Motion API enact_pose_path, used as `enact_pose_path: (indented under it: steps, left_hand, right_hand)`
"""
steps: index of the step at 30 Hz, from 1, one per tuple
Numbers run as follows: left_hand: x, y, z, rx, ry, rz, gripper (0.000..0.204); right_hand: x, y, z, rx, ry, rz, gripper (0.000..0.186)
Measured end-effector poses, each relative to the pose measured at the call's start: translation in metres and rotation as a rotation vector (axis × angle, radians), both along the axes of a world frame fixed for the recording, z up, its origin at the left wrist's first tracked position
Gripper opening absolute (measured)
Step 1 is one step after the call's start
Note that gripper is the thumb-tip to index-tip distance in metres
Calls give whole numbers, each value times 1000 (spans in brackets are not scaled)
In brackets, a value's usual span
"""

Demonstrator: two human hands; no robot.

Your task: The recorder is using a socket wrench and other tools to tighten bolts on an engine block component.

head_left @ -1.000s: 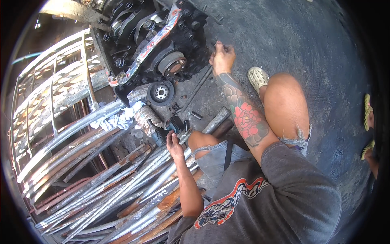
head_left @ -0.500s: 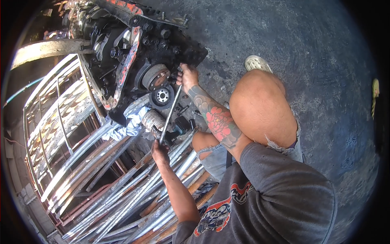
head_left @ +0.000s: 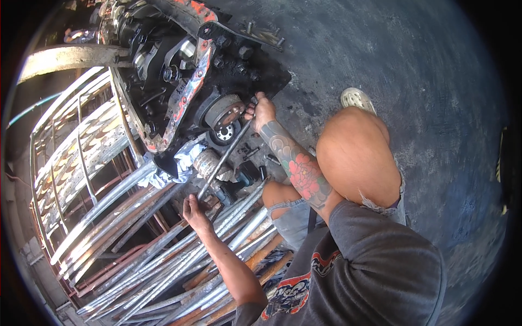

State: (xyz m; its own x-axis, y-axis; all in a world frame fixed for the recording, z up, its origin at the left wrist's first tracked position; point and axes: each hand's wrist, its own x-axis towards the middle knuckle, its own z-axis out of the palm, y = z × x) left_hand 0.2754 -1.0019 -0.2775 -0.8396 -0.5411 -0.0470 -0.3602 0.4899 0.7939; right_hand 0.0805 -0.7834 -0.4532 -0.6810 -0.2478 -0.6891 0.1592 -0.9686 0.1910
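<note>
My right hand (head_left: 260,110) is closed on the upper part of a long metal bar (head_left: 225,156), beside the rusty round pulley (head_left: 227,111) on a greasy black engine block (head_left: 255,70). The bar slants down-left to my left hand (head_left: 195,212), whose fingers are closed at its lower end. A black wheel with a light, holed hub (head_left: 224,132) sits just below the pulley. Under the bar are a worn cylinder (head_left: 207,162), a pale blue rag (head_left: 188,155) and a teal-and-black power tool (head_left: 246,175).
Curved metal pipes (head_left: 141,288) lie at lower left, beside a metal frame with perforated sheet (head_left: 62,157). A concrete floor (head_left: 413,92) stretches right. My bent knee (head_left: 353,152) and shoe (head_left: 353,98) are right of my right arm. Small loose parts (head_left: 253,152) lie below the engine.
The bar has risen from the floor into both hands. My right hand moved down-left towards the pulley. My left hand left the power tool area and shifted left with the bar's lower end.
</note>
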Motion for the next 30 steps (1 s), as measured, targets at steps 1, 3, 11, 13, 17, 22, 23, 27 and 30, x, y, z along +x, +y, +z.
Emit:
enact_pose_path:
  steps: [1,3,11,13,17,22,23,27,30]
  left_hand:
    - [-4,-1,-3,6,3,8,28]
    - [-16,-6,-15,-15,-75,28,30]
    - [-41,-45,-57,-42,-244,-53,30]
    - [-54,-56,-63,-31,-197,-52,29]
    - [-61,-61,-52,-114,-212,8,28]
    - [-63,-69,-62,-296,-135,-73,28]
    - [-60,-75,-54,-367,-91,-40,28]
    - [-65,-101,11,-371,-18,273,26]
    - [-79,-76,110,-526,315,345,26]
  right_hand:
    - [-2,0,0,15,-7,-8,19]
    - [0,-2,0,43,-22,-13,16]
    - [-1,-3,6,330,-41,-32,21]
    - [-8,-9,10,310,-71,-34,22]
    - [-5,-17,8,394,-24,11,22]
    - [-6,-11,-10,479,103,-34,20]
    - [-5,-16,-7,491,177,-22,21]
    - [-3,-13,-9,502,177,-21,22]
    - [-3,-5,-15,542,186,-18,21]
